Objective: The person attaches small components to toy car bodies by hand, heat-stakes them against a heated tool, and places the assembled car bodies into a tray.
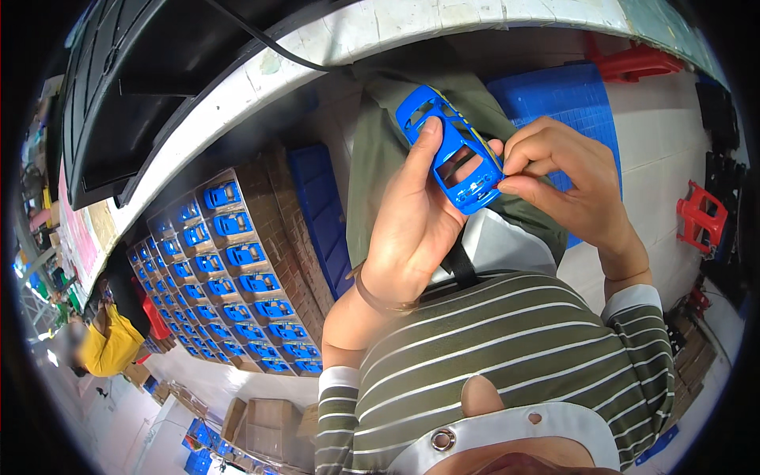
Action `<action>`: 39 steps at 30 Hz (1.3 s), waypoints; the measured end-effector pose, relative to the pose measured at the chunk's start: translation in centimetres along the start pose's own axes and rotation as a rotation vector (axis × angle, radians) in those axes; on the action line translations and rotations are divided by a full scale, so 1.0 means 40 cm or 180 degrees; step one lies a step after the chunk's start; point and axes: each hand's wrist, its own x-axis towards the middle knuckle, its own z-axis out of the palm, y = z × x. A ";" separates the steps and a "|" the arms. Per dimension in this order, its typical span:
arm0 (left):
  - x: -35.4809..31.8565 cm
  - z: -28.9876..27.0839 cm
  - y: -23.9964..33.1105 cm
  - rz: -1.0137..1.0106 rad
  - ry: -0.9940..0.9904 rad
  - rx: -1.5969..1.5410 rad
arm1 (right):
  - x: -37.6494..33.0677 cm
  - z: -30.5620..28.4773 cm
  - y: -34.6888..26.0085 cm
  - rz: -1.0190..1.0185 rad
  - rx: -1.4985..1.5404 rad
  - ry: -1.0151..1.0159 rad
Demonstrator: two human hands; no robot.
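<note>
The car shell sits in the left hand, more shells left, stool right

A white tabletop spans the room, its near edge curved by the lens, above a pale tiled floor. Out from that edge, toward its right end, stands a red plastic stool; toward the left, cardboard boxes sit farther back, and a bright light glows well beyond.
</note>
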 end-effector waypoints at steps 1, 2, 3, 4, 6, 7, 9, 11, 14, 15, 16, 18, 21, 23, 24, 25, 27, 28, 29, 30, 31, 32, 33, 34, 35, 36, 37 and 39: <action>0.000 -0.001 0.000 -0.0002 0.0008 -0.0010 | 0.001 0.000 0.000 0.0007 0.0002 -0.0011; 0.000 -0.003 0.000 0.0078 -0.0026 0.0058 | 0.003 0.000 0.001 -0.0035 -0.0042 -0.0029; 0.001 -0.005 0.000 0.0158 -0.0060 0.0125 | 0.004 0.001 0.002 -0.0077 -0.0088 -0.0048; 0.003 -0.009 -0.001 0.0154 -0.0054 0.0115 | 0.004 0.003 0.002 -0.0069 -0.0087 -0.0058; 0.006 -0.015 -0.004 0.0287 -0.0171 0.0148 | 0.004 0.006 0.001 -0.0045 -0.0085 0.0015; 0.004 -0.012 -0.003 0.0281 -0.0168 0.0142 | 0.003 0.009 0.000 -0.0037 -0.0086 0.0011; -0.003 -0.007 -0.001 0.0467 -0.0098 0.0234 | 0.000 0.016 -0.003 0.0061 -0.0068 0.0135; 0.002 -0.014 0.000 0.0386 -0.0100 0.0176 | 0.005 0.013 -0.005 -0.0116 -0.0243 0.0088; 0.004 -0.016 -0.004 0.0423 -0.0038 0.0128 | 0.008 0.019 0.003 -0.0215 -0.0330 0.0068; 0.004 -0.014 -0.007 0.0534 0.0022 0.0134 | 0.008 0.021 0.007 -0.0133 -0.0250 0.0095; 0.002 -0.012 -0.006 0.0530 0.0028 0.0125 | 0.007 0.022 0.012 -0.0126 -0.0249 0.0086; -0.004 -0.011 -0.006 0.0606 0.0011 0.0275 | 0.004 0.025 0.020 -0.0009 0.0079 0.0111; -0.002 -0.020 -0.003 0.0484 -0.0113 0.0269 | 0.004 0.028 0.018 -0.0185 -0.0067 0.0159; 0.002 -0.019 -0.007 0.0557 -0.0088 0.0231 | 0.003 0.038 0.021 -0.0129 -0.0062 0.0263; 0.002 -0.014 -0.008 0.0637 -0.0076 0.0200 | 0.003 0.042 0.020 -0.0087 -0.0064 0.0374; 0.002 -0.010 -0.005 0.0632 -0.0072 0.0197 | 0.005 0.045 0.021 -0.0079 -0.0064 0.0372; 0.005 -0.006 0.007 0.0324 -0.0014 -0.0190 | 0.011 0.051 0.026 -0.0212 -0.0110 0.0495; 0.011 -0.017 0.012 0.0328 -0.0011 -0.0193 | 0.013 0.051 0.029 -0.0213 -0.0107 0.0490; 0.020 -0.039 0.016 -0.0016 -0.0251 -0.0442 | 0.015 0.051 0.032 -0.0370 -0.0188 0.0480; 0.028 -0.056 0.017 -0.0366 -0.0490 -0.0690 | 0.015 0.052 0.034 -0.0520 -0.0270 0.0472; 0.034 -0.065 0.019 -0.0368 -0.0486 -0.0692 | 0.014 0.054 0.033 -0.0515 -0.0268 0.0471; 0.039 -0.072 0.020 -0.0504 -0.0501 -0.0903 | 0.012 0.057 0.032 -0.0485 -0.0282 0.0541; 0.041 -0.076 0.019 -0.0637 -0.0513 -0.1117 | 0.010 0.060 0.032 -0.0455 -0.0292 0.0607; 0.039 -0.073 0.019 -0.0634 -0.0508 -0.1120 | 0.007 0.060 0.036 -0.0453 -0.0288 0.0603; 0.034 -0.066 0.020 -0.0634 -0.0433 -0.1137 | 0.004 0.057 0.043 -0.0496 -0.0235 0.0660; 0.030 -0.061 0.019 -0.0633 -0.0363 -0.1152 | 0.002 0.050 0.051 -0.0542 -0.0183 0.0718; 0.023 -0.062 0.020 -0.0625 -0.0366 -0.1148 | 0.001 0.037 0.065 -0.0551 -0.0180 0.0720; 0.009 -0.063 0.022 -0.1029 -0.0576 -0.1427 | 0.007 0.000 0.101 -0.0625 -0.0639 0.0594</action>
